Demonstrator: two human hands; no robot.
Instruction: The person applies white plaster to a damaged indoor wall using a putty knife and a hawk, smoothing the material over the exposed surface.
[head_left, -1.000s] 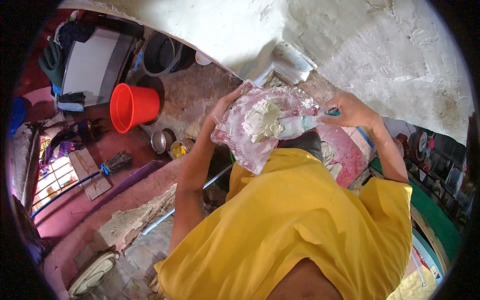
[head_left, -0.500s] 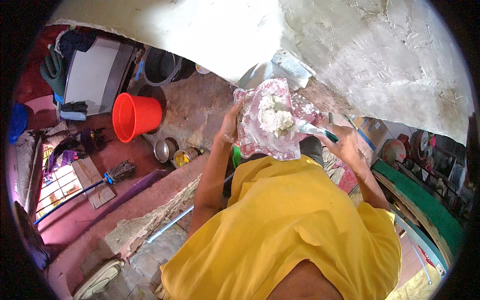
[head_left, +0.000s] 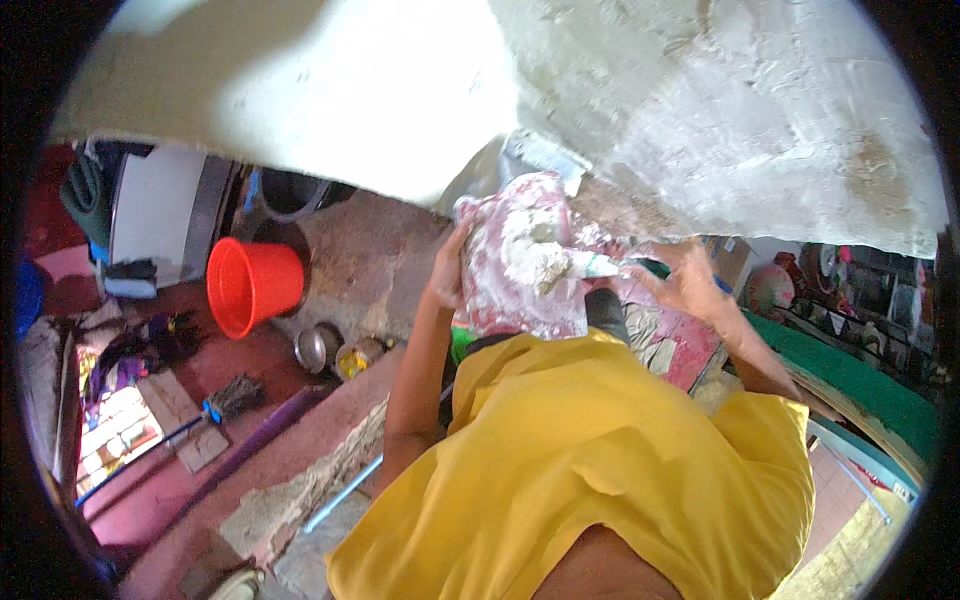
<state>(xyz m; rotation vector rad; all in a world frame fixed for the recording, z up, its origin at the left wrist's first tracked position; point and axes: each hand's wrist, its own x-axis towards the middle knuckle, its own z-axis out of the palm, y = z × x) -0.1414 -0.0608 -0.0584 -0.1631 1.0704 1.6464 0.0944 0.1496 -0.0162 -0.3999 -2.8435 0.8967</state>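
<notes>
My left hand (head_left: 449, 262) grips the left side of a flat board (head_left: 482, 294) smeared with white paste, held above my lap at mid-view. A lumpy white heap (head_left: 527, 247) sits on it. My right hand (head_left: 680, 275), slightly blurred, holds a putty knife (head_left: 592, 264) with a dark green handle; its blade lies in the heap, pointing left. Just beyond the board, a pale plastered surface (head_left: 760, 110) fills the top of the view, with a light grey corner piece (head_left: 548, 160) at its lower edge. My yellow shirt fills the bottom.
A red bucket (head_left: 255, 287), a dark tub (head_left: 290, 195) and metal bowls (head_left: 312, 350) stand at left, with a long-handled brush (head_left: 234, 396) lower down. A pinkish ledge (head_left: 160, 530) runs below. At right are a green board (head_left: 850, 370) and assorted household items (head_left: 770, 288).
The view has tilted upward, showing more plastered surface. Since one second ago the board has turned more upright, and my right hand with the knife has moved slightly down relative to it.
</notes>
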